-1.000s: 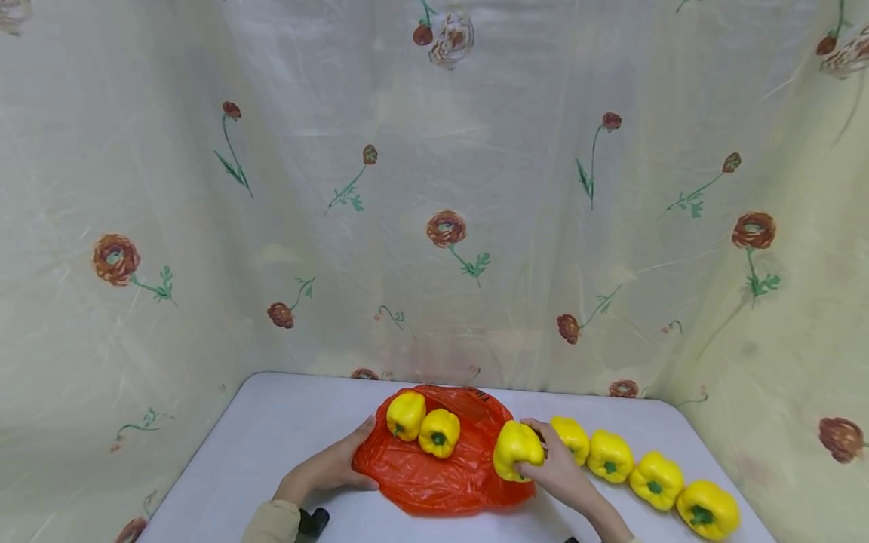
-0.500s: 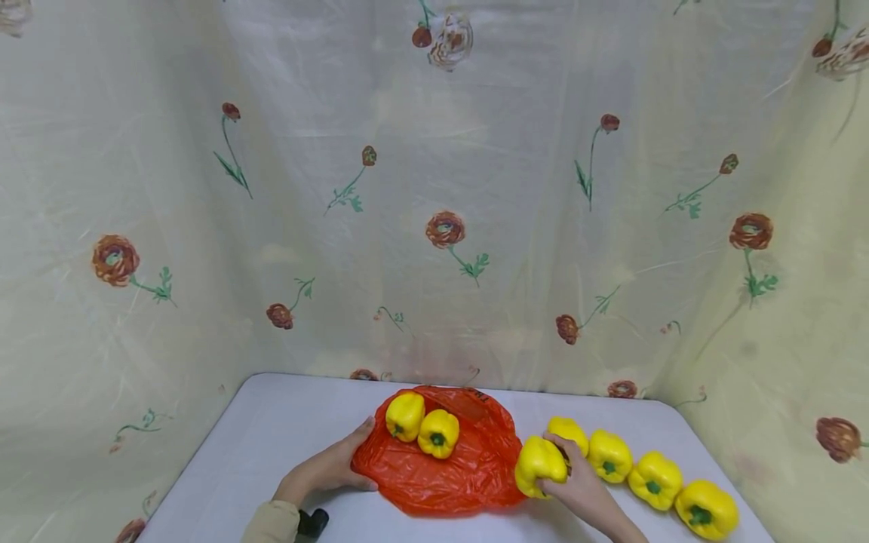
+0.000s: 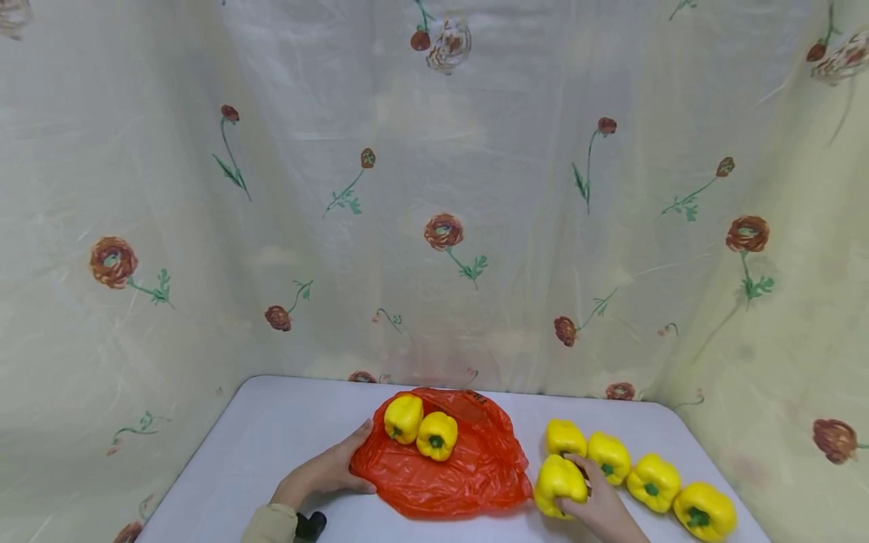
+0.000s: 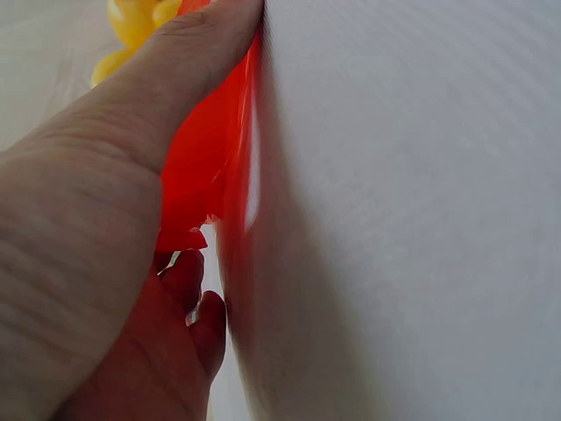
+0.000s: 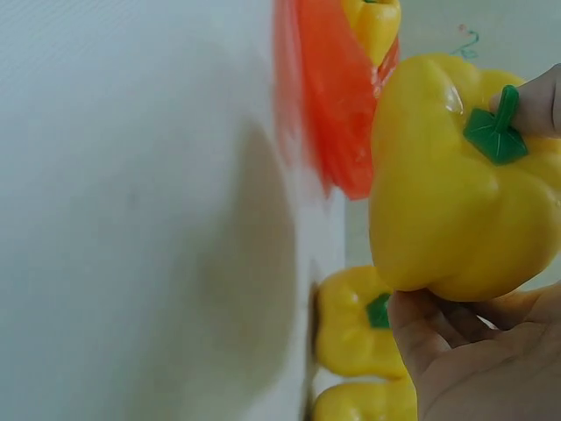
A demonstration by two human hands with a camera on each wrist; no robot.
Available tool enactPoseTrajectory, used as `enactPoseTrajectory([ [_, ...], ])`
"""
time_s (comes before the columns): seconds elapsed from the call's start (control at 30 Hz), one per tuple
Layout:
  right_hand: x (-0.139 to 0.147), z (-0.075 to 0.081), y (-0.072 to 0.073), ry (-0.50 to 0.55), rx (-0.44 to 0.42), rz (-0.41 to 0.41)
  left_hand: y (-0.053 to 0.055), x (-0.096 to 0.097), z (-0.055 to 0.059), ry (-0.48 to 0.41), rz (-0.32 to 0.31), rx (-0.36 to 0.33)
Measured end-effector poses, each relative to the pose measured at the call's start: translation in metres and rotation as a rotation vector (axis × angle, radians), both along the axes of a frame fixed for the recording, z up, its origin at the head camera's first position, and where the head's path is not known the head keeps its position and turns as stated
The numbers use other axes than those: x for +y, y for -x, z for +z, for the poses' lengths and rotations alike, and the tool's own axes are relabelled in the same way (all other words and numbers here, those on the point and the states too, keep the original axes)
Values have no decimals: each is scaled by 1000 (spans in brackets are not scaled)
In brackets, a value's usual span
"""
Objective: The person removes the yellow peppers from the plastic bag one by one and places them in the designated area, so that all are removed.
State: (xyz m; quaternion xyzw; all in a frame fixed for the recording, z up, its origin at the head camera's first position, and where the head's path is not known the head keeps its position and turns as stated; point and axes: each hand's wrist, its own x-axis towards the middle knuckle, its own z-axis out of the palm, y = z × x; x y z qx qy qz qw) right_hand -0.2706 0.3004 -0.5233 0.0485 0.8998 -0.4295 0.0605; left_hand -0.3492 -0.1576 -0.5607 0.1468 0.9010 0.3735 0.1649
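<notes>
A red plastic bag [image 3: 468,483] lies spread on the table, with two yellow bell peppers, one [image 3: 403,419] and another [image 3: 437,436], on its left part. My left hand [image 3: 333,466] holds the bag's left side between thumb and fingers; the left wrist view shows the thumb [image 4: 188,66] against the red film. To the right of the bag, my right hand [image 3: 600,498] grips a third yellow bell pepper [image 3: 558,484]. In the right wrist view this pepper [image 5: 456,193] sits above the fingertips, the thumb beside its green stem.
Several more yellow bell peppers, such as one at the far end [image 3: 565,437] and one at the near end [image 3: 704,511], form a slanting row at the right of the white table [image 3: 292,407]. A flowered curtain [image 3: 434,302] surrounds the back and sides.
My right hand has carried its bell pepper rightward and nearer, from above the bag's right part to beside the row. My left hand stays at the bag.
</notes>
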Motion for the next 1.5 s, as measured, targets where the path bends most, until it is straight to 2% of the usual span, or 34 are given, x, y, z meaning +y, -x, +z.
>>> enactPoseTrajectory([
  [0.57, 14, -21, 2, -122, -22, -18, 0, -2, 0, 25, -22, 38],
  [0.8, 14, -22, 1, -130, -23, -15, -1, -1, -1, 24, -35, 55],
  [1.3, 16, -25, 3, -116, -59, 13, -2, -1, 1, 18, -11, 27],
  [1.5, 16, -23, 1, -112, -47, 31, -2, -1, 3, 12, -26, 37],
])
